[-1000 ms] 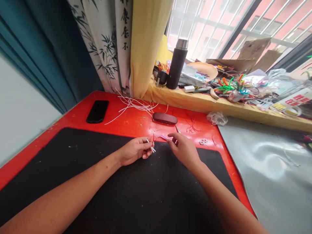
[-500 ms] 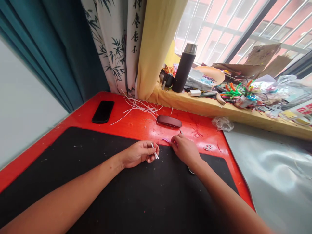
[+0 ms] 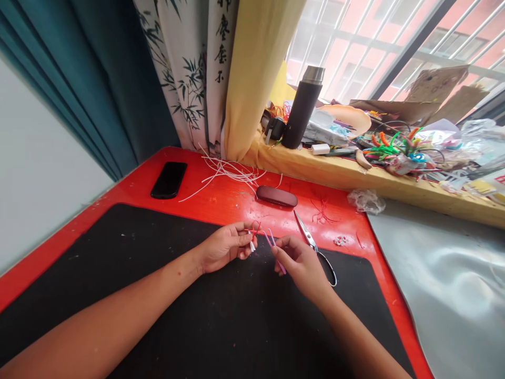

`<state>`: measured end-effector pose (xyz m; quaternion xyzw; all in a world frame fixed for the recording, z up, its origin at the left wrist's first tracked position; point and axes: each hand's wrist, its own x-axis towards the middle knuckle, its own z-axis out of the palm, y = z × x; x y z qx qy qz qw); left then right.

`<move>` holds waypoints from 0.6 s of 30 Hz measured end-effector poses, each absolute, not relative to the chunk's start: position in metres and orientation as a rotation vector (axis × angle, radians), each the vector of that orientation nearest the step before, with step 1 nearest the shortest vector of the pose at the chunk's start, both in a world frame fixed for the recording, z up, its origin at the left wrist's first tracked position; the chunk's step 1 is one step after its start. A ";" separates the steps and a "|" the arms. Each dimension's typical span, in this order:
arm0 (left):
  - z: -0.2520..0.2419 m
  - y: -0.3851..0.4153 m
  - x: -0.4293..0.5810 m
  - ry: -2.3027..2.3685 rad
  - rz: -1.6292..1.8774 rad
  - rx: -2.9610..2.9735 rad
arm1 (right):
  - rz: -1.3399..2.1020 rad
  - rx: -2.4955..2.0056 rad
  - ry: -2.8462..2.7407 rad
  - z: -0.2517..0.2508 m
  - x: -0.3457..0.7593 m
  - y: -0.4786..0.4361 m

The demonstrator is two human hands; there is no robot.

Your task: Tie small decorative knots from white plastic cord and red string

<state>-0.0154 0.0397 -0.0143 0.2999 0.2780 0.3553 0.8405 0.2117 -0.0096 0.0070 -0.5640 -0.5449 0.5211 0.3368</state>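
Observation:
My left hand (image 3: 226, 247) pinches short white sticks (image 3: 252, 245) together with a piece of thin red cord (image 3: 255, 228). Just to its right, my right hand (image 3: 296, 258) is closed on a purple strip (image 3: 281, 263), bent into a narrow loop whose tip points toward the red cord. Scissors (image 3: 310, 236) lie beyond my right hand, their blades pointing away and the handle on the black mat (image 3: 221, 326). A dark red case (image 3: 276, 196) rests on the red table (image 3: 205, 197) behind both hands.
White strands (image 3: 231, 173) and a black phone (image 3: 169, 180) lie at the back left. Red threads (image 3: 323, 211), small beads (image 3: 341, 241) and crumpled plastic (image 3: 366, 201) are on the right. A dark flask (image 3: 302, 110) stands on the cluttered sill.
My right hand has lifted the purple strip and turned, drawing it nearer to me. The scissors now show fully. In my left hand, the white sticks are tilted differently and more red cord shows.

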 end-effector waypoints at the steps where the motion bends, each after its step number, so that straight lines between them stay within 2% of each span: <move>1: -0.015 0.039 -0.015 0.593 0.755 0.638 | 1.387 -1.452 -1.366 0.008 0.211 -0.011; 8: -0.016 0.037 -0.013 0.608 0.782 0.666 | 1.528 -1.283 -1.161 0.007 0.199 -0.009; 18: -0.014 0.033 -0.011 0.629 0.739 0.913 | 1.524 -1.297 -1.333 -0.001 0.183 -0.004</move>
